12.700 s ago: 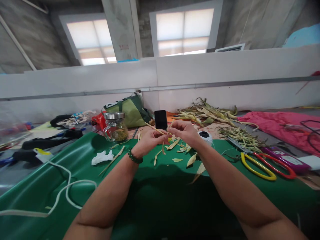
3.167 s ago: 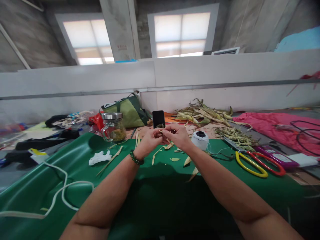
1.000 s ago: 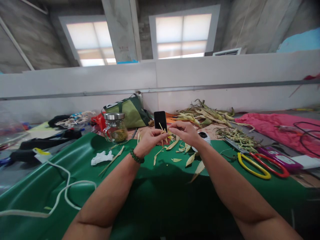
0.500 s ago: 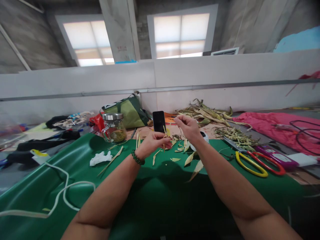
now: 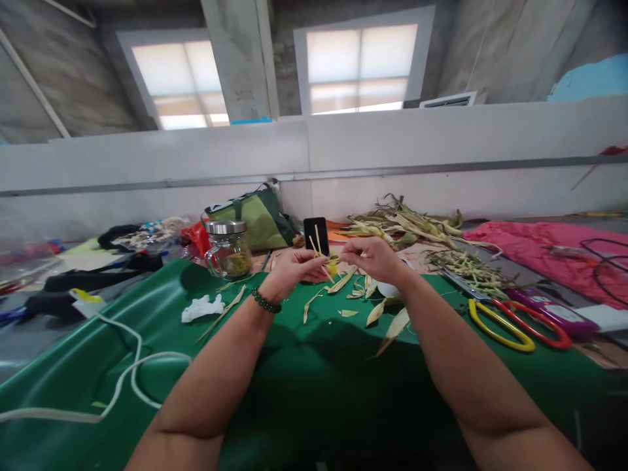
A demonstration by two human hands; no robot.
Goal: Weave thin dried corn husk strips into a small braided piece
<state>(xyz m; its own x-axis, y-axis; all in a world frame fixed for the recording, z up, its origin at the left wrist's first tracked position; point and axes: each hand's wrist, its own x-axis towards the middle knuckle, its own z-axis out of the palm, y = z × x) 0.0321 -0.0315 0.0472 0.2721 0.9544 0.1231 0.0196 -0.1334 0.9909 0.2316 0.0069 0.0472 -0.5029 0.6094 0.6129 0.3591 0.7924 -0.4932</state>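
My left hand [image 5: 293,271], with a green bead bracelet at the wrist, pinches thin pale husk strips [image 5: 317,239] that stick up past its fingertips. Close by on the right, my right hand [image 5: 373,257] has its thumb and fingers pressed together at the level of the strips. Whatever is between them is too small to make out. Below the hands, dry corn husk pieces [image 5: 392,331] lie scattered on the green mat [image 5: 314,366]. Just behind the strips stands a black phone [image 5: 322,228], partly covered by them and by my left hand.
To the left are a lidded glass jar [image 5: 231,252], a crumpled white tissue [image 5: 202,308] and a white cable [image 5: 136,356]. A green bag [image 5: 262,219] leans at the back. Rightward lie a husk heap [image 5: 402,219], scissors [image 5: 500,332] with yellow and red handles, and pink cloth [image 5: 534,245].
My right hand has come down toward my left hand. The strips in my left hand now stand more spread and reach higher in front of the phone. The view has shifted slightly.
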